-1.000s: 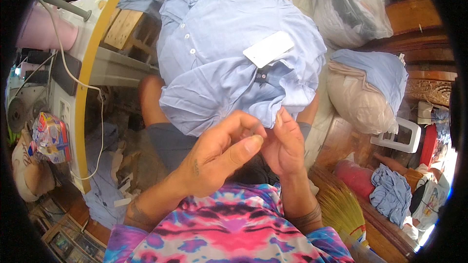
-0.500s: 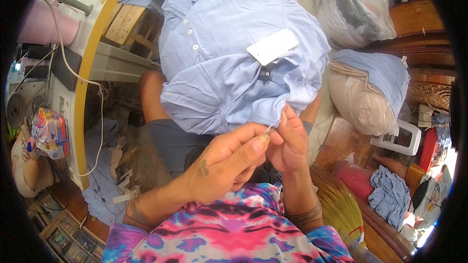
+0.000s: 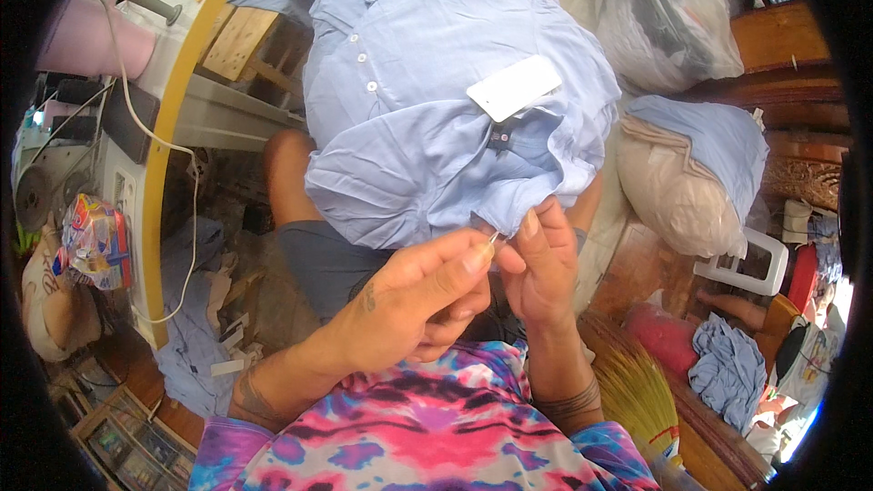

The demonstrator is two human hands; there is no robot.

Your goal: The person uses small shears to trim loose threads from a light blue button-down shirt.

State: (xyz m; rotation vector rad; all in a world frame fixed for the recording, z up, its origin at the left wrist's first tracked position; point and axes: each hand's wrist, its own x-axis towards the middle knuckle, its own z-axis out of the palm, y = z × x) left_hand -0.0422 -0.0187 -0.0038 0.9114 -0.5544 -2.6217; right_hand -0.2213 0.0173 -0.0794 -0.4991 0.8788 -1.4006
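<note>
A light blue button-up shirt (image 3: pixel 455 45) is spread over my lap, with white buttons down its front. A blank-looking white tag (image 3: pixel 516 88) lies on it near the neck opening, where a dark label (image 3: pixel 499 136) shows. My left hand (image 3: pixel 409 295) is closed, its thumb and forefinger pinching a thin, pale, pointed thing (image 3: pixel 494 237) too small to name. Close beside it, my right hand (image 3: pixel 541 264) is closed at the near edge of the shirt, thumb and fingers pinching the fabric. The two sets of fingertips nearly touch.
On the left stands a white sewing table (image 3: pixel 182 45) with a yellow edge and a hanging cable. Stuffed plastic bags (image 3: pixel 668 18), a bundle topped with blue cloth (image 3: pixel 691 182), a white plastic stool (image 3: pixel 755 264) and a broom (image 3: pixel 627 382) are at right. Another person's arm (image 3: pixel 59 309) shows far left.
My left hand has drawn slightly back from the shirt's edge with the thin thing. My right hand keeps its pinch near the fabric. The whole view has shifted a little.
</note>
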